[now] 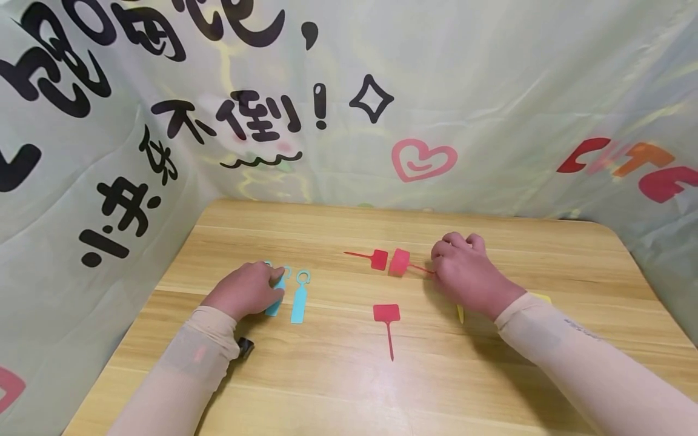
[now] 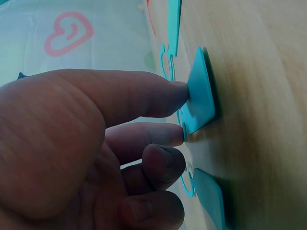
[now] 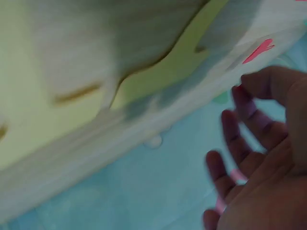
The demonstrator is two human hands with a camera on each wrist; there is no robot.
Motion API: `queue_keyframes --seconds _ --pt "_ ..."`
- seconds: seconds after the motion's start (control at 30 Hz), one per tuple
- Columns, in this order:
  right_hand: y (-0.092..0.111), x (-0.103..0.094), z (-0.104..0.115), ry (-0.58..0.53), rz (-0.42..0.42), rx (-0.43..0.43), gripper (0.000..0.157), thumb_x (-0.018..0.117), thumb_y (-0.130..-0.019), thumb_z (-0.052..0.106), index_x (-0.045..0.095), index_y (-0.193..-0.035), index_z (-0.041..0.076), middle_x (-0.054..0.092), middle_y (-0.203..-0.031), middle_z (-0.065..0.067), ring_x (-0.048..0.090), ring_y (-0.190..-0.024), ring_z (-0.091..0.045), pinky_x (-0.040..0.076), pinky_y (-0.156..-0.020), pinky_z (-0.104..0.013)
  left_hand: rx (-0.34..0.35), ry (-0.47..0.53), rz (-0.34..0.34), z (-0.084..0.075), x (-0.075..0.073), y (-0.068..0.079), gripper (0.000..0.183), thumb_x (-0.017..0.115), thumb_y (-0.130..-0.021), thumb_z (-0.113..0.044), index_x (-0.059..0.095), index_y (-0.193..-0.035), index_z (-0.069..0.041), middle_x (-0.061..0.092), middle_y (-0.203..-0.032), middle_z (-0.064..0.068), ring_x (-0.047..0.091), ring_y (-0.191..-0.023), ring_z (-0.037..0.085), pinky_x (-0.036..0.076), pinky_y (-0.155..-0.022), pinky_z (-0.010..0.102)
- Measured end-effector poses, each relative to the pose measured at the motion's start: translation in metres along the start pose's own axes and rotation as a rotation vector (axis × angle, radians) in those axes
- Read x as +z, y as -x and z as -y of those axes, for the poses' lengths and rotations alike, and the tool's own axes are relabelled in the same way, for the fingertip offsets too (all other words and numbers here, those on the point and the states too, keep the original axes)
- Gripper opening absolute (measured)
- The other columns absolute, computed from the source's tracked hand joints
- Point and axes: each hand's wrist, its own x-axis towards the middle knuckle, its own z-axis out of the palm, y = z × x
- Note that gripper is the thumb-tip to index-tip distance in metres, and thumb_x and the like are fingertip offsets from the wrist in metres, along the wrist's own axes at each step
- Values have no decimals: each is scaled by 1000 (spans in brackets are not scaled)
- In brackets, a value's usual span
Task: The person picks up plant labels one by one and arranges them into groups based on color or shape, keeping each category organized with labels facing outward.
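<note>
My left hand (image 1: pixel 246 292) is at the left of the table, its thumb and index finger pinching a light-blue hook-ended plant tag (image 2: pixel 201 96). One blue tag (image 1: pixel 299 301) lies just right of it. Another blue tag (image 2: pixel 210 197) is beside the lower fingers in the left wrist view, mostly hidden by the hand in the head view. Over on the right, my right hand (image 1: pixel 468 272) pinches the stem tip of a red T-shaped plant label (image 1: pixel 400 262) between thumb and index finger; its head is tilted. A second red label (image 1: pixel 378 260) lies right beside that head.
A third red label (image 1: pixel 386 313) lies nearer the front, stem toward me. Yellow labels (image 3: pixel 168 72) lie under and beside the right hand, mostly hidden in the head view. A printed cloth (image 1: pixel 491 109) stands behind the wooden table (image 1: pixel 327 387).
</note>
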Motion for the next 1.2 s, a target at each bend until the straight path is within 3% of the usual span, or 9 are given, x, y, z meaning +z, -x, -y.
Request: queue_keyframes --seconds 0.23,0.4,0.63,1.2 --pt "-14 -1 14 -126 109 340 32 71 -83 16 60 -54 20 61 -83 -3 46 -95 -35 22 -89 -64 -2 3 8 0 0 -1 54 62 -94 -24 58 -146 -10 54 -147 22 56 -119 30 44 -73 37" --pt "-27 1 23 -180 175 508 31 64 -79 13 53 -51 17 51 -70 -7 41 -89 -38 16 -88 -64 -2 4 8 1 1 -1 53 62 -94 -24 58 -146 -11 55 -147 21 56 -122 30 45 -77 38" --pt "-41 4 26 -214 243 607 28 63 -82 15 55 -56 16 51 -74 -11 39 -90 -40 19 -84 -62 7 1 -1 2 1 -2 52 62 -94 -24 60 -144 -11 54 -147 21 49 -137 39 45 -78 39" --pt "-51 9 31 -266 423 710 19 63 -84 21 62 -67 13 56 -77 -12 39 -96 -39 24 -84 -61 13 -8 -10 3 2 -4 48 62 -94 -24 65 -140 -11 56 -147 17 46 -139 40 46 -82 40"
